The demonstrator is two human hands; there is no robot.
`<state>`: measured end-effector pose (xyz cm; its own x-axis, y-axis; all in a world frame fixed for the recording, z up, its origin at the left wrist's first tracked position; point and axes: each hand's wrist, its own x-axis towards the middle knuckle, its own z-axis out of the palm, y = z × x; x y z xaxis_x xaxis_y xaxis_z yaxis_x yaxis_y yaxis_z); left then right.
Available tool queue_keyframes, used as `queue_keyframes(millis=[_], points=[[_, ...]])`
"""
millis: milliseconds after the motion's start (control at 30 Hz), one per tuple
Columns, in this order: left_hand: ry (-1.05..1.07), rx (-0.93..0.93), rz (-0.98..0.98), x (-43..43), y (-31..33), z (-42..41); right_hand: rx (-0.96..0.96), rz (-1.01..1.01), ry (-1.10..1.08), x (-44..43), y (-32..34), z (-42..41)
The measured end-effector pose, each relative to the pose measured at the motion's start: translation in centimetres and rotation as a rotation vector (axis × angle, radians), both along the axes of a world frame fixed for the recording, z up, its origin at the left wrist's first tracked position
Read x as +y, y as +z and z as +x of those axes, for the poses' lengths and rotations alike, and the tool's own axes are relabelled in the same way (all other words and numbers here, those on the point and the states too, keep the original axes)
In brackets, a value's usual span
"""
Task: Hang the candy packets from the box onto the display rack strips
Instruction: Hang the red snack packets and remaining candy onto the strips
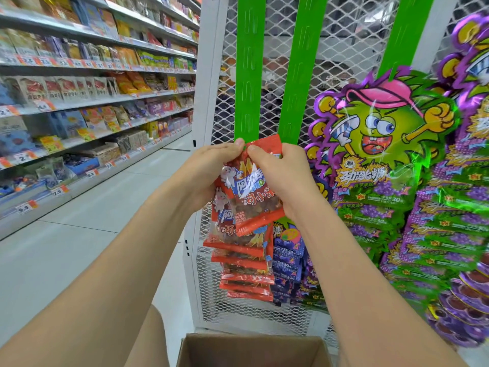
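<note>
Left hand (211, 170): raised in front of the rack, my fingers pinching the top left corner of a red candy packet (254, 200), thumb on the front face.
Right hand (280, 176): just beside the left, thumb tips nearly touching — my fingers are wrapped round the packet's right edge and grip it.
Red candy packet: held upright between both hands, slightly tilted, its top edge level with the lowest visible part of the left green strip (248, 67). It has a clear window with dark sweets inside and a rabbit drawing on the front.
Hung red packets (246, 263): a column of the same packets hangs straight below the one I hold, overlapping each other downward.
Green strips: three run down the white mesh panel (333, 49) — the left one, a middle one (296, 72) just beside it, and a right one (407, 35) leaning further off.
Green and purple packs (383, 147): large cartoon-printed packs hang from the right strip, with more of them stacked in overlapping rows below and to the right.
Blue packets (288, 250): a shorter column hangs beside the red ones, under the middle strip.
Box (251, 350): open cardboard, at the bottom edge of the view, under my forearms; I cannot see what lies in it.
Shelves (92, 75): a long aisle of stocked shelves with price tags, on my left.
Floor (105, 207): pale tiles between the shelves and the rack.
</note>
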<state>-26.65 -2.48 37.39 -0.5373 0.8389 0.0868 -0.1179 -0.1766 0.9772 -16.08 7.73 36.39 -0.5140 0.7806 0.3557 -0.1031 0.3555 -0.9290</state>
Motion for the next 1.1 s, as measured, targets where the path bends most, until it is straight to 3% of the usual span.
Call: queue_keyframes(millis=[167, 467, 700, 833, 933, 1033, 1100], points=[[0.022, 0.029, -0.04, -0.3, 0.1, 0.2, -0.019, 0.139, -0.068, 0.0, -0.8, 0.7], [0.102, 0.284, -0.072, -0.8, -0.5, 0.3, -0.058, 0.138, -0.068, -0.1, -1.4, 0.8], [0.518, 0.692, 0.007, -0.5, -3.6, 0.1, -0.2, 0.303, -0.283, 0.2, -3.3, 1.1], [0.648, 0.999, 0.014, -0.4, -7.8, 0.8, -0.043, 0.431, -0.398, -1.4, -5.1, 2.0], [0.853, 1.161, -0.024, -1.1, -11.8, 2.2, 0.079, 0.624, -0.348, -3.3, -8.8, 3.8], [0.788, 1.161, -0.051, -2.6, -18.1, 3.8, -0.103, 0.583, -0.209, -3.9, -15.4, 5.8], [0.608, 1.082, -0.261, -3.5, -22.9, 4.9, -0.393, 0.384, -0.093, -3.0, -21.9, 6.6]])
